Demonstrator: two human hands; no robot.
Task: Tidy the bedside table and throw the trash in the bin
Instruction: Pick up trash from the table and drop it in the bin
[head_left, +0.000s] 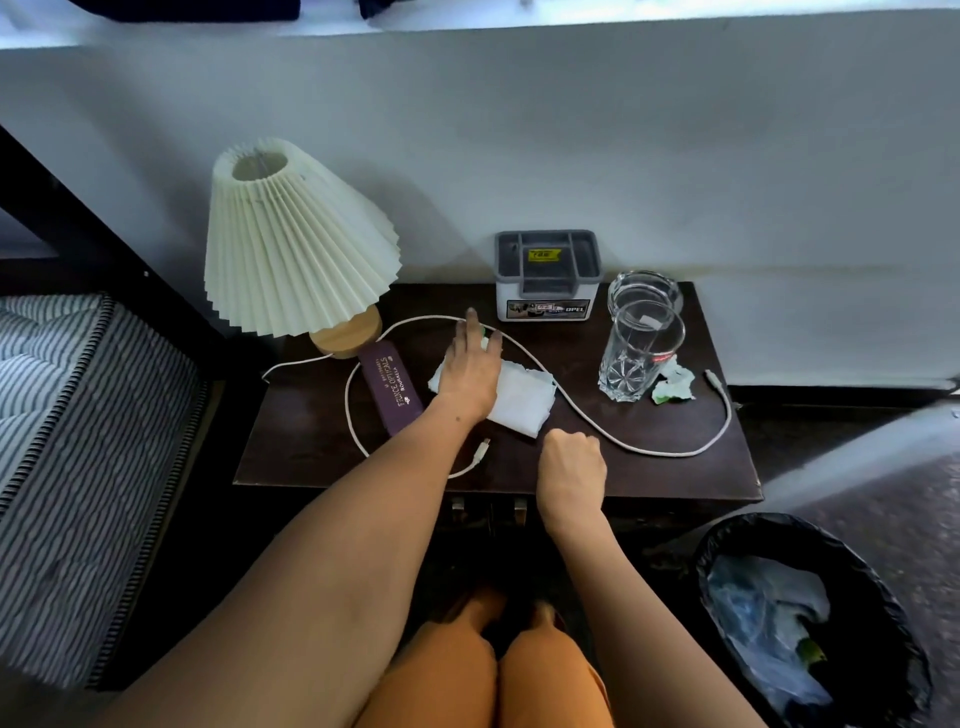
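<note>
The dark wooden bedside table (649, 473) stands against the wall. My left hand (470, 366) reaches over a white tissue (522, 400) in the middle, fingers stretched toward a small green-and-white scrap (485, 338) mostly hidden under them. My right hand (571, 465) hovers over the front edge in a fist; nothing shows in it. A crumpled green-and-white wrapper (675, 384) lies beside a tall glass (639, 348). A white cable (675, 451) loops across the top. The black-lined bin (753, 530) sits on the floor at lower right.
A pleated lamp (296, 239) stands at the table's back left, a purple glasses case (392, 387) beside it. A grey organizer box (548, 275) and a glass ashtray (644, 291) sit at the back. A striped mattress (62, 415) lies to the left. My knees are below.
</note>
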